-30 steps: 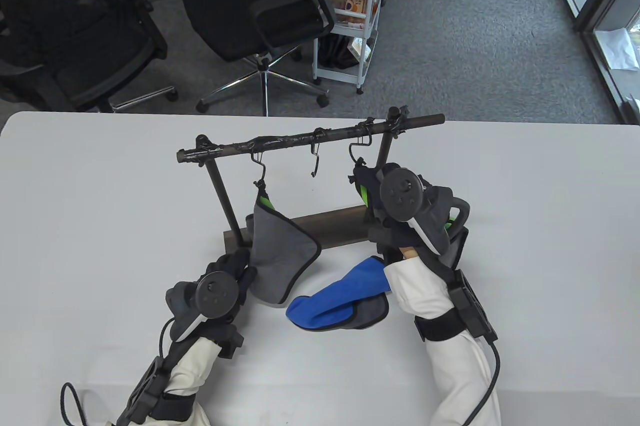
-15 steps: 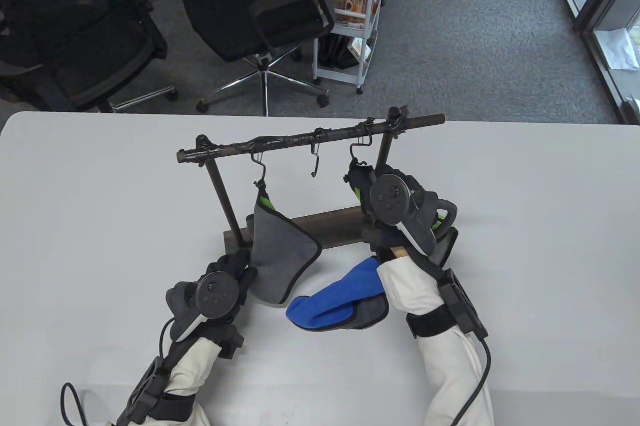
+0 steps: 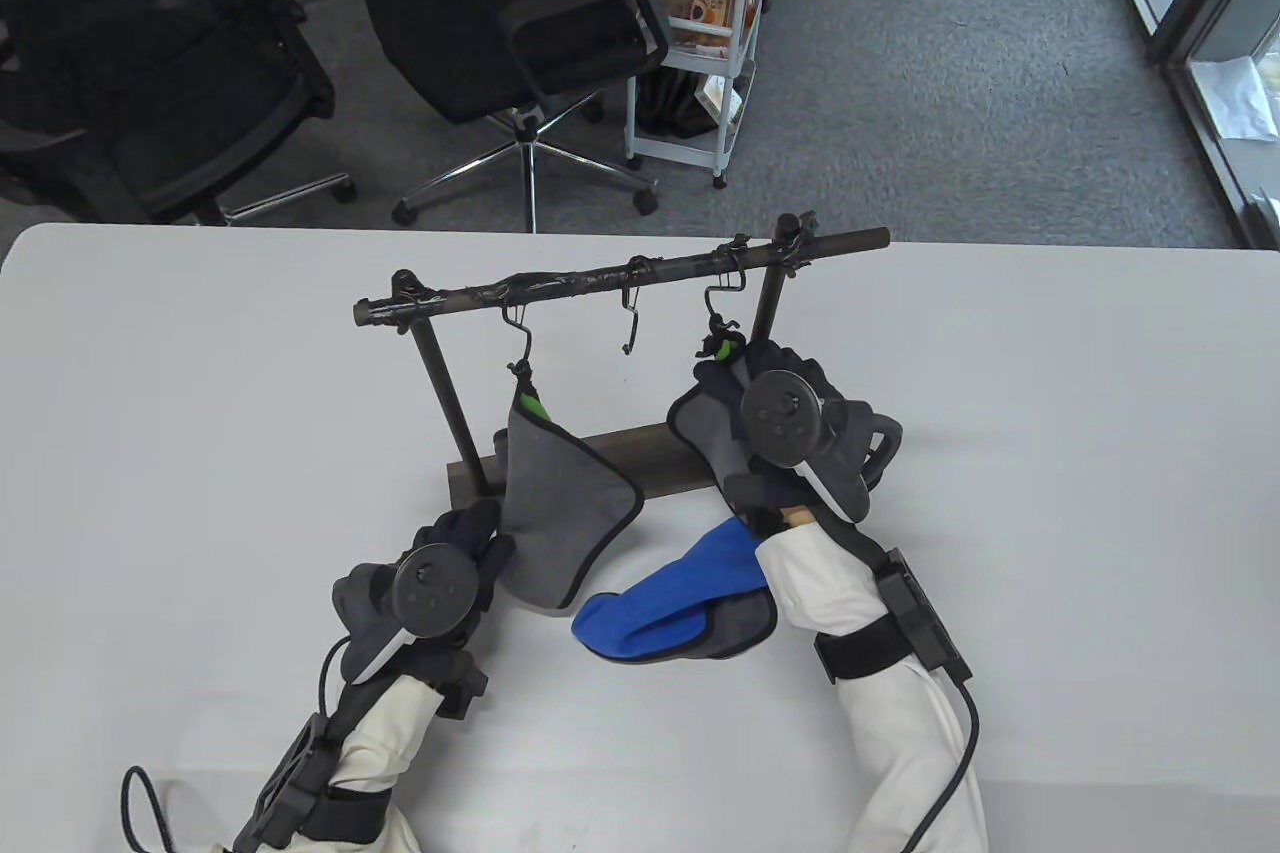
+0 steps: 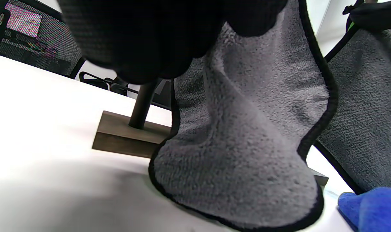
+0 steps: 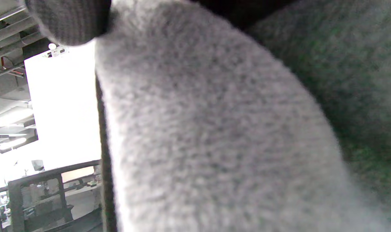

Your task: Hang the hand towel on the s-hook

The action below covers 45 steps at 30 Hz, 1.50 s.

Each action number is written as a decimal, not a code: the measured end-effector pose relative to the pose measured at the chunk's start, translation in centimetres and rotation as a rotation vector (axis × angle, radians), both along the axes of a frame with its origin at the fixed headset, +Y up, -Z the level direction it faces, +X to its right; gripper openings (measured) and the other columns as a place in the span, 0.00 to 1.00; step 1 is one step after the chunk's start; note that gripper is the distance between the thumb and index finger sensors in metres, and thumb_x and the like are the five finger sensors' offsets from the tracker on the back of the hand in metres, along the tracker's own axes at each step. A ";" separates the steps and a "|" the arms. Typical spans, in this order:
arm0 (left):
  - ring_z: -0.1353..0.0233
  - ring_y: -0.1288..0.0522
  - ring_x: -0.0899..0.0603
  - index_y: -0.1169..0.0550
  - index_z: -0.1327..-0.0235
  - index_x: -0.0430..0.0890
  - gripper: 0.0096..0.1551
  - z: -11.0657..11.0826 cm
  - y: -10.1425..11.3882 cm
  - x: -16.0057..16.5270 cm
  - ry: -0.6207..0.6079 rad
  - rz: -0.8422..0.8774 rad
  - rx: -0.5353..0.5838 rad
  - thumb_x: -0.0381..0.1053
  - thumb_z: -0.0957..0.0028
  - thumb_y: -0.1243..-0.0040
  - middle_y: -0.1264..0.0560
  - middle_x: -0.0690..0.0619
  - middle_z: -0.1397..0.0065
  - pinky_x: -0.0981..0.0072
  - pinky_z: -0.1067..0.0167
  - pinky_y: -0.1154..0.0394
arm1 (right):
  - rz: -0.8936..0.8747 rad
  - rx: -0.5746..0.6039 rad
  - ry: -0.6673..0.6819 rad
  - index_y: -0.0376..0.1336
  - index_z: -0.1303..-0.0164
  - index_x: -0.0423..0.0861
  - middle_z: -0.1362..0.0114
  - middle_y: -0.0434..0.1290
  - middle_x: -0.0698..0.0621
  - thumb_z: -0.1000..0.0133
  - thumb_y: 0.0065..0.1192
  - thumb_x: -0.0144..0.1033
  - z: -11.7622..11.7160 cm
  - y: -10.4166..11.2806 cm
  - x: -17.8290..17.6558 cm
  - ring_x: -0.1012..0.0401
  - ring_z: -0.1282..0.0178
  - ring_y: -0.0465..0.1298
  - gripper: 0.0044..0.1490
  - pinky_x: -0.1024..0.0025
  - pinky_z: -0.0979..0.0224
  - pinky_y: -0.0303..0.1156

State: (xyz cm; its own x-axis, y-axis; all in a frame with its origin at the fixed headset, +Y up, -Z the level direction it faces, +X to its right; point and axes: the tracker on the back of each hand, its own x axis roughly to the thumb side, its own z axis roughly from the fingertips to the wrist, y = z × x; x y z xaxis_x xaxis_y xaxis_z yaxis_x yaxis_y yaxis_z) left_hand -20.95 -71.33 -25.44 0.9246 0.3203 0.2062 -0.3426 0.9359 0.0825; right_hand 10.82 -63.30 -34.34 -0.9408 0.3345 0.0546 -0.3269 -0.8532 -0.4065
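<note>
A dark rack (image 3: 620, 278) stands on the white table with three S-hooks. A grey towel (image 3: 560, 503) hangs from the left hook (image 3: 515, 323) by its green loop; my left hand (image 3: 455, 543) grips its lower left edge, seen close in the left wrist view (image 4: 240, 129). My right hand (image 3: 760, 393) holds a second grey towel (image 3: 700, 428) just under the right hook (image 3: 718, 313), its green loop (image 3: 722, 351) at the hook's lower end. That towel fills the right wrist view (image 5: 214, 129). The middle hook (image 3: 630, 318) is bare.
A blue towel on a grey one (image 3: 670, 608) lies on the table in front of the rack, under my right forearm. The rack's wooden base (image 3: 640, 453) sits behind the towels. Office chairs and a white cart (image 3: 700, 43) stand beyond the table's far edge.
My right hand has moved left and slightly up toward the right hook, and the grey towel now spreads out to the left of it. My left hand has not moved.
</note>
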 end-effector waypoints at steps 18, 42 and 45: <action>0.39 0.16 0.39 0.21 0.31 0.44 0.29 0.8 1.8 -0.5 0.038 0.018 0.080 0.55 0.42 0.45 0.18 0.44 0.34 0.63 0.50 0.16 | -0.078 0.059 0.060 0.65 0.30 0.37 0.36 0.76 0.36 0.43 0.53 0.59 3.7 3.1 3.7 0.42 0.37 0.75 0.43 0.43 0.34 0.70; 0.53 0.13 0.47 0.15 0.42 0.46 0.25 0.9 4.2 6.2 -0.176 0.006 0.152 0.56 0.42 0.44 0.13 0.49 0.46 0.73 0.63 0.16 | -0.166 0.039 -0.147 0.66 0.32 0.37 0.38 0.77 0.36 0.41 0.53 0.55 5.9 -5.0 15.2 0.43 0.39 0.75 0.39 0.43 0.36 0.71; 0.52 0.13 0.47 0.16 0.41 0.46 0.25 0.4 4.5 8.4 -0.221 -0.008 0.163 0.56 0.42 0.45 0.13 0.49 0.46 0.73 0.63 0.15 | -0.169 0.035 -0.143 0.66 0.33 0.38 0.39 0.77 0.36 0.41 0.53 0.55 6.1 -5.1 15.4 0.43 0.39 0.75 0.39 0.43 0.36 0.71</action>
